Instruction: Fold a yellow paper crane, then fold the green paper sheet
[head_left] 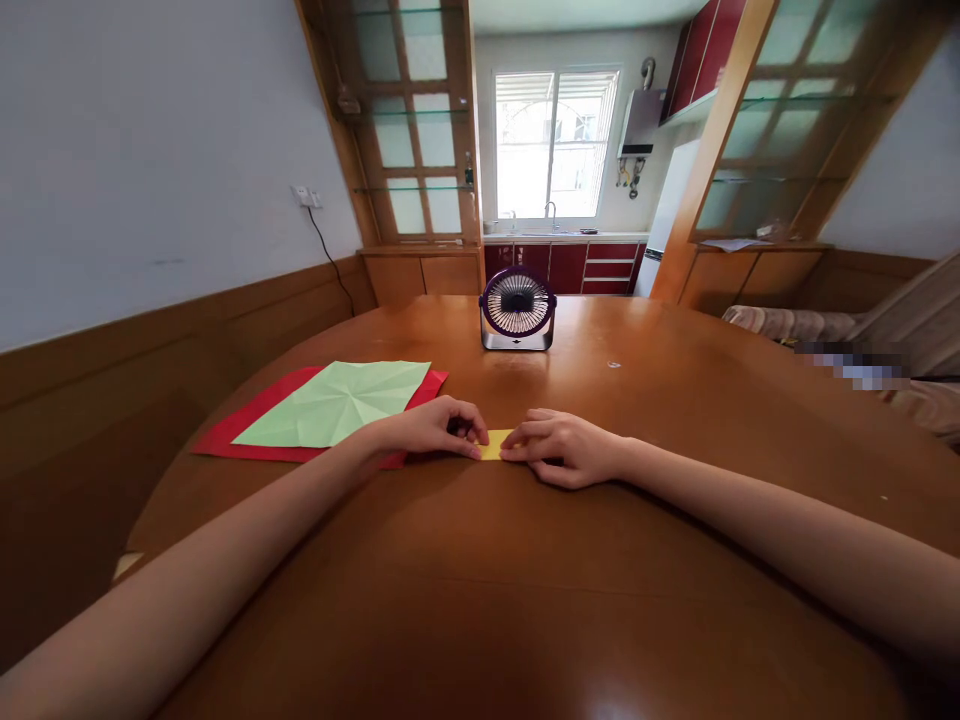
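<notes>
Bare forearms, the left one [225,555] and the right one [757,515], come in low from either side over the brown bench [480,590]. Their fingers [521,438] meet at a small yellow paper [495,446], which lies on the bench between the hands. At its left end, the left hand [442,428] has its thumb and curled fingers close together; at its right end, the right hand [571,448] sets its fingertips on it, thumb tucked below. Whether either hand pinches the paper or only presses it, I cannot tell; the fingers cover both ends.

Just left of the left hand, a creased green sheet [337,400] lies on a red sheet [247,418], whose edges show around it. The left wrist and forearm cut across the near right part of this pile, hiding some of it.

Beyond the hands, well apart from the paper, a round fan [517,303] stands upright on its base, blocking part of the red cabinets [566,267] behind. Right of the fan lies a small object [613,365], too small to make out.

Farther back are a window [555,145], a heater [641,122] and, on the left wall, a socket [306,197] with a hanging cord [326,250].
</notes>
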